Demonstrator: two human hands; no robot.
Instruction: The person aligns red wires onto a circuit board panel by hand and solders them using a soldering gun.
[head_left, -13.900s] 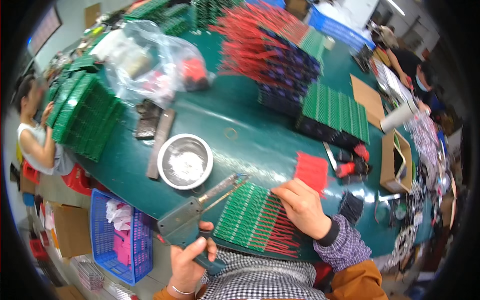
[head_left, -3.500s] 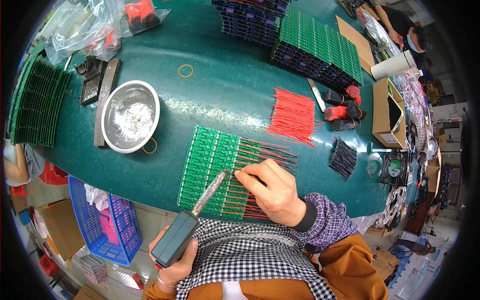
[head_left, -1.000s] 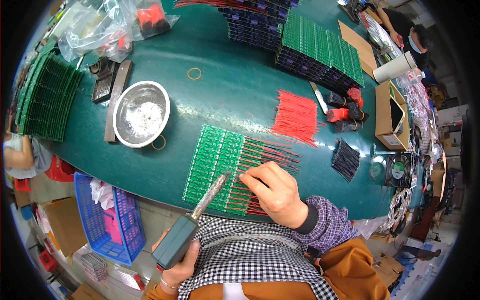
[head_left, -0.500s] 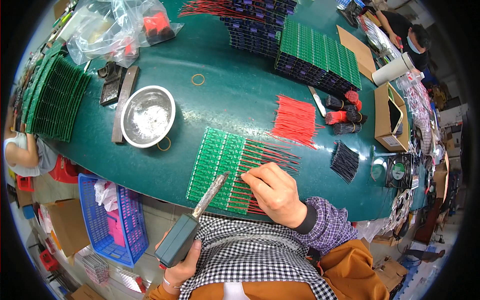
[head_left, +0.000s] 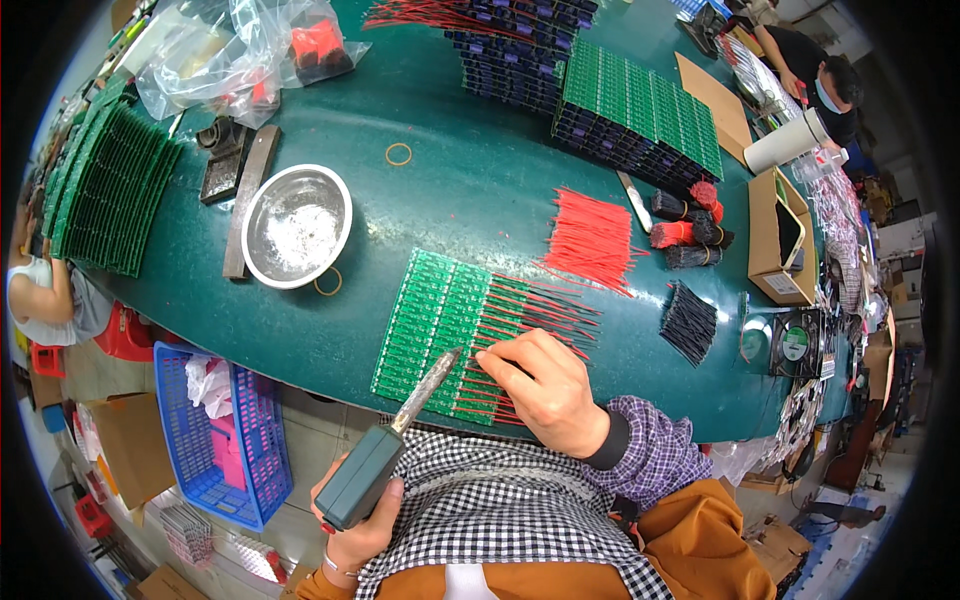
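A green circuit board panel [head_left: 430, 320] lies at the near edge of the dark green table [head_left: 470, 190], with thin red wires [head_left: 545, 305] lying across its right half. My left hand [head_left: 362, 520] grips a soldering iron [head_left: 385, 450] by its dark grey handle; the metal tip rests on the panel's near right part. My right hand [head_left: 545, 390] presses down on the near red wires, its fingertips pinched beside the iron's tip.
A steel bowl [head_left: 295, 225] sits left of the panel. Loose red wires [head_left: 590, 240], black wire bundles [head_left: 688, 320] and a stack of green boards [head_left: 640, 110] lie further back. A blue basket [head_left: 225, 440] stands below the table. Other people work at the left and far right.
The view has shifted slightly. My right hand stays on the red wires and the iron's tip stays on the panel's near right part, much as before.
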